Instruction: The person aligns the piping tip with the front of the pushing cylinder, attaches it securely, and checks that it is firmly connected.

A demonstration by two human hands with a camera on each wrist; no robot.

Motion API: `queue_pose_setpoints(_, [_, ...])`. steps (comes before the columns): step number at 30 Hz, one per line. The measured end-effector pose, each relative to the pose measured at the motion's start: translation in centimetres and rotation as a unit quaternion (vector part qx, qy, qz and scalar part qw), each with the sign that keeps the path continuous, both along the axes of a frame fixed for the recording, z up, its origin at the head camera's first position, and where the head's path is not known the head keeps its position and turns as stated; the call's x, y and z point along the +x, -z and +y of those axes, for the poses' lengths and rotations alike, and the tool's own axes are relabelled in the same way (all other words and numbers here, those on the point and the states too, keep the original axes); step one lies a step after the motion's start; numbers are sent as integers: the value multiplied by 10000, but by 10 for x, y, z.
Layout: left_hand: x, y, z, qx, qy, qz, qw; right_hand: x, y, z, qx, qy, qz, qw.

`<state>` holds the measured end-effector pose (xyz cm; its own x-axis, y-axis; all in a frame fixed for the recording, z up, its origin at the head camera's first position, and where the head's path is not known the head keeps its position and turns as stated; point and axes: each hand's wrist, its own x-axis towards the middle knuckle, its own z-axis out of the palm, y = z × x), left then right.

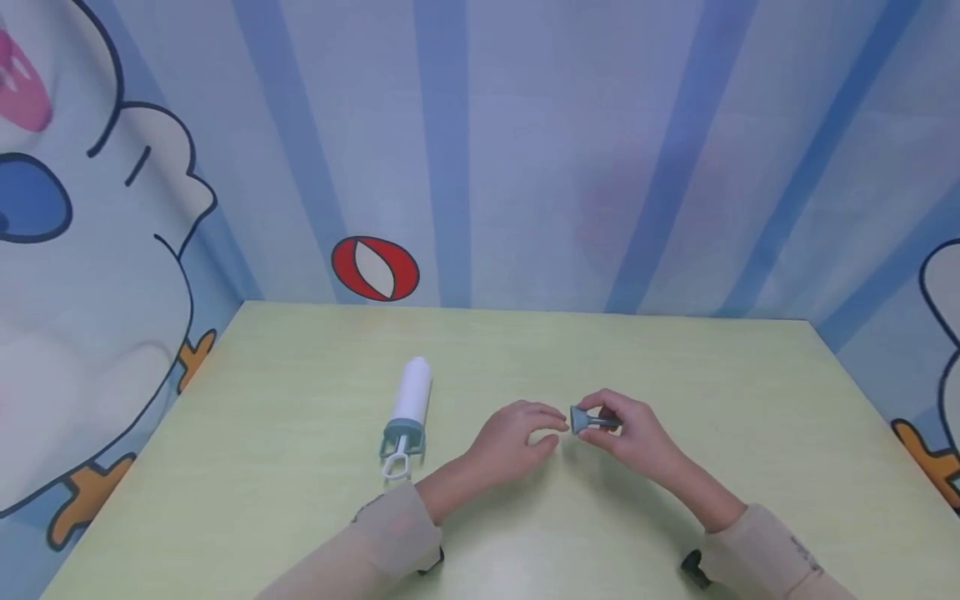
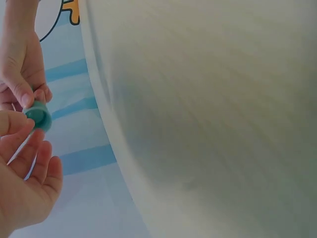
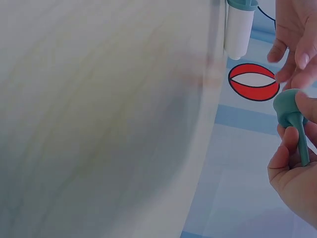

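Note:
A teal nozzle [image 1: 580,419] with a wide hollow cup and a thin stem is pinched between the thumb and fingers of my right hand [image 1: 628,433]. Its cup faces left, and the stem [image 3: 301,144] runs back toward the right palm. My left hand [image 1: 517,442] hovers just left of the cup, fingers loosely bent, with fingertips right at the rim [image 2: 45,119] in the left wrist view. To the left lies a large syringe [image 1: 412,392] with a white barrel, a teal collar [image 1: 403,432] and a white ring handle [image 1: 396,465].
Both hands are over a pale yellow-green table [image 1: 300,508]. Behind it rises a blue striped backdrop [image 1: 525,167] printed with cartoon figures and a red oval [image 1: 347,265]. The syringe lies beside the left forearm.

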<state>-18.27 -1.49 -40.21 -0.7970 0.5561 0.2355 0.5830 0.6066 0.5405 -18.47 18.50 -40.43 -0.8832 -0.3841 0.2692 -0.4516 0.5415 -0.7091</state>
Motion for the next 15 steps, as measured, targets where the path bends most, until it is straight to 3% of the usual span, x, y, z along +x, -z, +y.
queue_pose_setpoints(8, [-4, -3, -43, 22, -309, -376, 9988, -2, 2, 1, 86, 179, -330, 9993])
queue_pose_setpoints(15, [-12, -2, -79, 248, -927, -322, 9949, -3, 2, -2, 107, 152, -401, 9990])
